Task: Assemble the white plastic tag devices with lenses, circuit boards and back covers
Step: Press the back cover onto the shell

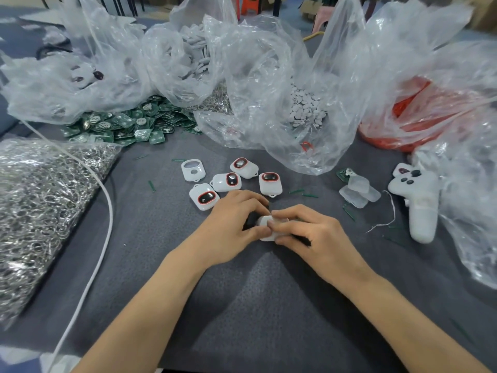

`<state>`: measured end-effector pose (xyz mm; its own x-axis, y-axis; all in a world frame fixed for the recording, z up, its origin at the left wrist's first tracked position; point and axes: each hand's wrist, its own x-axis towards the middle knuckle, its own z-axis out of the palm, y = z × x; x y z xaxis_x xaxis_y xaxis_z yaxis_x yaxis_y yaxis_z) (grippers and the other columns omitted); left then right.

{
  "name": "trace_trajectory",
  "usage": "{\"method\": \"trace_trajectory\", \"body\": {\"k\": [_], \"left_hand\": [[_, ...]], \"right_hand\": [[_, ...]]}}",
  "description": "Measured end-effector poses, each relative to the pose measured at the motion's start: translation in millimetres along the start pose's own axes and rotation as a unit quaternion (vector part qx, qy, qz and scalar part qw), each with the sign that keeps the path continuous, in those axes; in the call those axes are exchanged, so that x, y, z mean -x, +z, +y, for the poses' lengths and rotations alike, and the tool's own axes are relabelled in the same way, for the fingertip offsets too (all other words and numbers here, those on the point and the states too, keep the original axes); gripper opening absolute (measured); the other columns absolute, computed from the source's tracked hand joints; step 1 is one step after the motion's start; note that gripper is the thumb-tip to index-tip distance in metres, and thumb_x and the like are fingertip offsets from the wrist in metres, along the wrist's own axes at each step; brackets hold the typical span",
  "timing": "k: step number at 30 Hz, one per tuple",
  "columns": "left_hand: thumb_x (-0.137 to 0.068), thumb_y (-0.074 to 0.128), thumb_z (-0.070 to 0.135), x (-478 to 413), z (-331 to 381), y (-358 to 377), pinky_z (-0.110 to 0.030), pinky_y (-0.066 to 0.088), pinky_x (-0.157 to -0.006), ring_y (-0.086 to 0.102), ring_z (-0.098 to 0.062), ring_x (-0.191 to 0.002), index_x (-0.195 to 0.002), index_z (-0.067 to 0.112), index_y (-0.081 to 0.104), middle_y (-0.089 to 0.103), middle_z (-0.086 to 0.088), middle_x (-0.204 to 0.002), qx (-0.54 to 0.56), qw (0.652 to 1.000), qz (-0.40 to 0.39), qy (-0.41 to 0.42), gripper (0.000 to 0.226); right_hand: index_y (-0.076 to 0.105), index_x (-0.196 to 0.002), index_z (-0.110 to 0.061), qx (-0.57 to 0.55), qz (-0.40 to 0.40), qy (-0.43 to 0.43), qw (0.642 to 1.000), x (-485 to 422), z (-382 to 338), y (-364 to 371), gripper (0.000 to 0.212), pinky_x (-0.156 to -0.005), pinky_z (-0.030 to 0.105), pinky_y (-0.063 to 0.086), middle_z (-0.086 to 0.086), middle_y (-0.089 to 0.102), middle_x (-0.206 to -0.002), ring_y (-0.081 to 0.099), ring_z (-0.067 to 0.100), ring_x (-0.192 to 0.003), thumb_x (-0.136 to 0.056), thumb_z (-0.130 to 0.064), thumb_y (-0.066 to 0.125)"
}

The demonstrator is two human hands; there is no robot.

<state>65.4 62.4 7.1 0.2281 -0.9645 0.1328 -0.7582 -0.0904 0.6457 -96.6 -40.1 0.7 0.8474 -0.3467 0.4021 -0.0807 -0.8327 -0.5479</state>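
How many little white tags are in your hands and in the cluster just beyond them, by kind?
Tags with red-ringed lens: 4
Empty white shell: 1
Tag held by left hand and right hand: 1
Total: 6

White tags [270, 189] (red-ringed dark lenses [269, 176]), green circuit boards [121, 125], grey tablecloth [242, 305], red bag [419, 122]

A dark grey cloth covers the worktop [242, 305]. Near its middle lie four white tags [227, 181] with red-rimmed dark lenses, close together, and just left of them an empty white shell [193, 170]. Farther off, a heap of green circuit boards [121, 125] spills out beside crumpled clear bags [255, 76]. A bag of metal rings [40, 197] fills the left side, with a white cable [107, 211] across it. On the right lie clear plastic covers [359, 191], a white handled device [419, 200] and a red bag [419, 117].
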Motion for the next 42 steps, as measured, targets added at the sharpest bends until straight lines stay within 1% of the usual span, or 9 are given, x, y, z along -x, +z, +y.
{"method": "trace_trajectory", "body": {"k": [3,6,9,15,20,25,30,33,42], "left_hand": [[-0.083,0.072,0.023,3.4,3.7,5.5,-0.027,0.034,-0.095,0.044,-0.013,-0.107,-0.103,0.019,0.064,0.059,0.007,-0.112,0.006,1.000,0.008,-0.016,0.022],[-0.083,0.072,0.023,6.8,10.1,13.3,-0.013,0.034,-0.078,0.047,-0.007,-0.092,-0.098,0.030,0.055,0.058,0.008,-0.098,0.041,0.998,0.025,-0.028,0.024],[-0.084,0.071,0.018,4.4,16.3,18.4,-0.012,0.039,-0.073,0.056,-0.002,-0.087,-0.095,0.033,0.051,0.064,0.008,-0.093,0.059,0.996,0.058,-0.029,0.027],[-0.094,0.057,0.007,-26.6,27.0,9.1,-0.012,0.048,-0.072,0.066,-0.006,-0.082,-0.095,0.025,0.062,0.069,0.012,-0.089,0.225,0.960,0.164,-0.017,0.019],[-0.095,0.055,0.007,-56.6,25.6,10.7,-0.034,0.054,-0.082,0.067,-0.018,-0.086,-0.088,0.028,0.063,0.069,0.007,-0.085,0.242,0.955,0.170,-0.036,0.023],[-0.094,0.056,0.006,-60.9,18.9,24.0,-0.016,0.047,-0.068,0.063,-0.010,-0.074,-0.085,0.021,0.061,0.068,0.006,-0.077,0.220,0.956,0.195,-0.001,0.018],[-0.094,0.053,0.010,-62.5,19.6,22.9,-0.005,0.040,-0.064,0.057,0.004,-0.071,-0.084,0.029,0.057,0.062,0.016,-0.073,0.197,0.951,0.237,0.020,0.022],[-0.099,0.048,0.009,-61.3,18.2,24.4,-0.014,0.049,-0.058,0.059,0.000,-0.067,-0.085,0.031,0.055,0.063,0.017,-0.072,0.277,0.934,0.224,-0.009,0.027],[-0.095,0.058,0.013,-57.6,16.6,23.4,-0.034,0.056,-0.056,0.066,-0.013,-0.058,-0.089,0.011,0.066,0.068,0.000,-0.073,0.271,0.943,0.191,-0.013,0.010]], "right_hand": [[0.076,-0.099,-0.013,-0.098,0.029,0.051,0.993,3.0,2.0,-0.9,0.020,-0.085,0.011,0.044,0.000,0.069,-0.105,0.063,0.002,-0.095,-0.079,-0.009,0.074],[0.073,-0.101,-0.023,-0.221,0.046,0.162,0.961,1.6,4.3,-4.8,0.026,-0.083,0.014,0.046,-0.006,0.070,-0.102,0.066,0.003,-0.093,-0.080,-0.007,0.073],[0.073,-0.099,-0.024,-0.260,0.031,0.213,0.941,-2.0,6.3,-7.0,0.022,-0.080,0.015,0.048,-0.008,0.074,-0.096,0.068,0.005,-0.091,-0.082,-0.011,0.073],[0.072,-0.088,-0.027,-0.275,0.126,0.192,0.934,-32.1,4.5,-20.6,0.022,-0.079,0.020,0.054,-0.008,0.075,-0.089,0.070,0.011,-0.085,-0.080,-0.007,0.074],[0.071,-0.087,-0.021,-0.265,0.173,0.207,0.926,-49.6,16.5,-22.0,0.014,-0.081,0.024,0.053,-0.004,0.074,-0.088,0.069,0.013,-0.084,-0.079,-0.011,0.075],[0.071,-0.086,-0.022,-0.266,0.179,0.202,0.926,-45.5,25.0,-18.6,0.015,-0.077,0.013,0.050,-0.009,0.073,-0.087,0.068,0.003,-0.082,-0.080,-0.008,0.074],[0.073,-0.089,-0.017,-0.342,0.189,0.224,0.893,-50.2,23.6,-15.9,0.013,-0.084,0.027,0.055,0.001,0.075,-0.088,0.070,0.015,-0.088,-0.082,-0.006,0.071],[0.072,-0.095,-0.017,-0.390,0.186,0.244,0.868,-49.8,23.6,-10.9,0.015,-0.089,0.035,0.054,0.004,0.074,-0.095,0.069,0.021,-0.096,-0.085,-0.008,0.067],[0.072,-0.090,-0.025,-0.314,0.174,0.178,0.916,-46.1,26.2,-9.3,0.016,-0.086,0.029,0.053,-0.002,0.074,-0.093,0.069,0.016,-0.093,-0.087,-0.010,0.067]]}}
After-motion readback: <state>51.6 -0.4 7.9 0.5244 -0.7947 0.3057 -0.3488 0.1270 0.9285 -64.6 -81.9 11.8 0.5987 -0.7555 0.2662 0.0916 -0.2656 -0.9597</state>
